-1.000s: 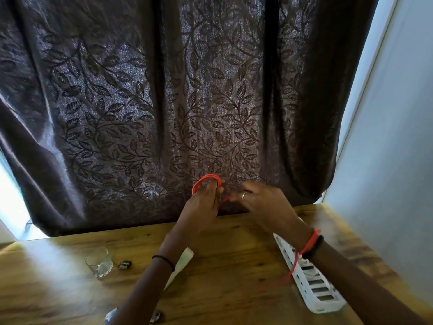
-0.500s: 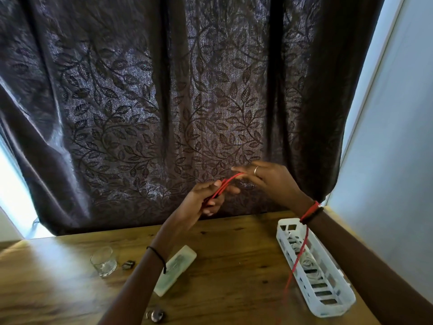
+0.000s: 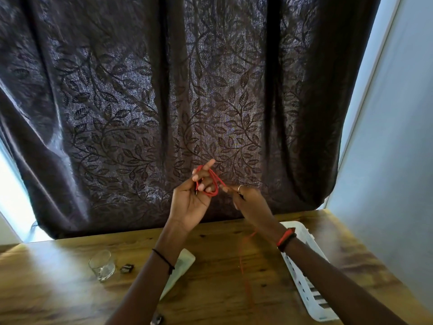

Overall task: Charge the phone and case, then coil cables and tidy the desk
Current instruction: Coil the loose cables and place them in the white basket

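Held the left hand point(image 3: 189, 200) up above the wooden desk point(image 3: 70, 292), in front of a dark curtain point(image 3: 140, 90) with leaves on it. Had the red cable point(image 3: 212, 184) wound in a few loops round its bent fingers, with one finger poking straight up. Showed a tiny plug end by the palm. Pinched the same cable just beside the loops with the right hand point(image 3: 249, 204), fingertips tight together on it, a ring point(image 3: 239, 187) on one finger. Let the rest of the cable drop from under the right hand down toward the desk, thin and blurry there. Wore a thin dark band point(image 3: 164, 258) on the left wrist, and a red band point(image 3: 284, 235) and a black band point(image 3: 288, 241) on the right wrist. Had a small glass point(image 3: 102, 265) standing on the desk at the left, with a small dark thing point(image 3: 126, 268) just beside it. Had a pale flat case point(image 3: 185, 260) lying partly under the left arm. Had a white basket point(image 3: 307, 292) with holes on the right of the desk, partly under the right arm. Could not tell what lay inside it
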`<action>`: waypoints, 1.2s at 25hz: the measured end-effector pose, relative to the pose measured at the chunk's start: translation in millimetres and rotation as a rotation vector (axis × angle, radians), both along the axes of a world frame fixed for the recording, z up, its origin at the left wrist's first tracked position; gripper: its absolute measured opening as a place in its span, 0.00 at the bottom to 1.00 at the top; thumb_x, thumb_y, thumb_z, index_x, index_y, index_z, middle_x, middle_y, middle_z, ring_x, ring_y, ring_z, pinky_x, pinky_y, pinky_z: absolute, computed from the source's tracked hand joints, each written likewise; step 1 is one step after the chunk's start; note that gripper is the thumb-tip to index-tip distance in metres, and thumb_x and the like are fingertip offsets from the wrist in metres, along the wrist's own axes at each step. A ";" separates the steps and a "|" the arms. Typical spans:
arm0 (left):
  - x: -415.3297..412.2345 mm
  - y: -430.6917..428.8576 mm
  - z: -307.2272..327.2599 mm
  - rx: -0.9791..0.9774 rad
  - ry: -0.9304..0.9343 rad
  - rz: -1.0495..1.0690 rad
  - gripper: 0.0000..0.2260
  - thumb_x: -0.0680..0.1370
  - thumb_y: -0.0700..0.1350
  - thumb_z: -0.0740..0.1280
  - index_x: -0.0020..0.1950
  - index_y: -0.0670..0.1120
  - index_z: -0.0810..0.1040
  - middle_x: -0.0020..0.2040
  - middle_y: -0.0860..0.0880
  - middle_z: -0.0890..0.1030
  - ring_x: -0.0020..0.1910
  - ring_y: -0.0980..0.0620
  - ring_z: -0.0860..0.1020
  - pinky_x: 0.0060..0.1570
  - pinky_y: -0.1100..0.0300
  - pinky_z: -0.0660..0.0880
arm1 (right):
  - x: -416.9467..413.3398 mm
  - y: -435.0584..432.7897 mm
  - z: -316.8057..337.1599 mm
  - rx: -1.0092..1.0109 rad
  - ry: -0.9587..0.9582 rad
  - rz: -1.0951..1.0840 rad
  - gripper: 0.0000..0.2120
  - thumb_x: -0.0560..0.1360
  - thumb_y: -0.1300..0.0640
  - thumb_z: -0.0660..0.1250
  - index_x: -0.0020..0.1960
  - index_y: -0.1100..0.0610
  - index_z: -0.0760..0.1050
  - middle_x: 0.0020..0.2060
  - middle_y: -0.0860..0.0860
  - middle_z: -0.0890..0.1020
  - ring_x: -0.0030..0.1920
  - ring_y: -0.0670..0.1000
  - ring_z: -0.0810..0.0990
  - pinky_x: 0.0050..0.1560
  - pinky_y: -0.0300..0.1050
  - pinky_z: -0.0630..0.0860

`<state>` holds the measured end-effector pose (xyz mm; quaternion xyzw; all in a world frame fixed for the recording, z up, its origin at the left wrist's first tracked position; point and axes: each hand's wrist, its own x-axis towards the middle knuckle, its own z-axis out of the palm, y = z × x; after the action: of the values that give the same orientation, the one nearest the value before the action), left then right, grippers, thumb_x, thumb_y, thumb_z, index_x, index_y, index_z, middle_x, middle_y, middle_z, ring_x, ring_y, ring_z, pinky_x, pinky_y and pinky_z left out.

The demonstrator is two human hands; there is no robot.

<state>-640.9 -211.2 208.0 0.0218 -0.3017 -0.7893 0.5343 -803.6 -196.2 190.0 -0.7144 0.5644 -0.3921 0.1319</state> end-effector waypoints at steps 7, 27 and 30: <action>-6.0 -18.9 6.8 0.105 -0.278 0.282 0.17 0.81 0.40 0.54 0.69 0.35 0.65 0.33 0.53 0.72 0.30 0.57 0.72 0.36 0.65 0.72 | 22.0 15.3 -15.3 0.081 0.187 -0.039 0.16 0.80 0.49 0.56 0.56 0.58 0.77 0.41 0.58 0.82 0.43 0.58 0.81 0.44 0.53 0.79; -11.2 -1.2 -12.6 -0.605 -1.429 0.405 0.16 0.83 0.43 0.53 0.71 0.44 0.64 0.34 0.50 0.74 0.29 0.56 0.73 0.37 0.61 0.73 | -13.4 41.8 82.2 0.395 0.032 0.151 0.07 0.75 0.58 0.67 0.45 0.60 0.82 0.24 0.48 0.73 0.21 0.41 0.65 0.22 0.31 0.60; -11.7 5.3 -8.4 -0.500 -1.279 0.230 0.16 0.83 0.40 0.51 0.69 0.38 0.65 0.32 0.47 0.71 0.23 0.61 0.70 0.29 0.68 0.69 | -25.0 39.1 89.1 0.341 -0.052 0.156 0.06 0.75 0.57 0.67 0.45 0.58 0.82 0.24 0.49 0.73 0.27 0.46 0.66 0.28 0.36 0.61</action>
<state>-652.7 -206.0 199.7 0.3906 -0.7257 -0.4667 0.3210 -828.6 -157.1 279.1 -0.7129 0.5621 -0.2974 0.2956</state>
